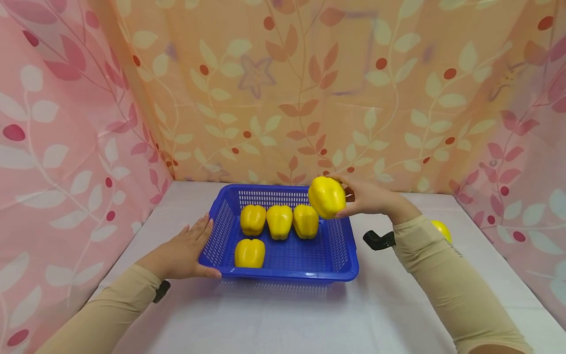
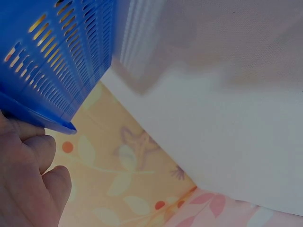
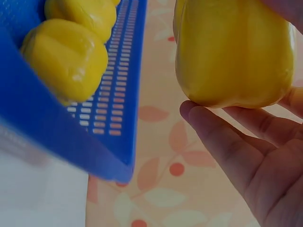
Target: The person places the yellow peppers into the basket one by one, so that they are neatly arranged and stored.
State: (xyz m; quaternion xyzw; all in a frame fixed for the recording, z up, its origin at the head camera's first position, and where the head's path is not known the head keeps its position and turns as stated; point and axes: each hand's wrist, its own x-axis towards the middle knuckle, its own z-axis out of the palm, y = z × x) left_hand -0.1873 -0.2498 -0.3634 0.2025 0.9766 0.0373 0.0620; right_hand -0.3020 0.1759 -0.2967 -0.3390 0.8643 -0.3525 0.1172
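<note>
My right hand [image 1: 364, 196] pinches a yellow bell pepper [image 1: 327, 197] between thumb and fingers, above the right back part of a blue plastic basket [image 1: 289, 274]. In the right wrist view this pepper [image 3: 232, 52] is beside the basket's rim, with fingertips against its surface. Inside the basket are several more yellow peppers: three stand in a row near the back wall, and another pepper [image 1: 249, 253] sits at the front left. My left hand [image 1: 185, 248] rests against the basket's left rim, fingers extended along it and thumb at the front corner.
A yellow rounded thing [image 1: 442, 230] shows partly behind my right forearm on the white tabletop [image 1: 283, 319]. Floral curtains [image 1: 300, 98] stand behind and on both sides. Black wrist-worn pieces [image 1: 378, 241] stick out at both sleeves.
</note>
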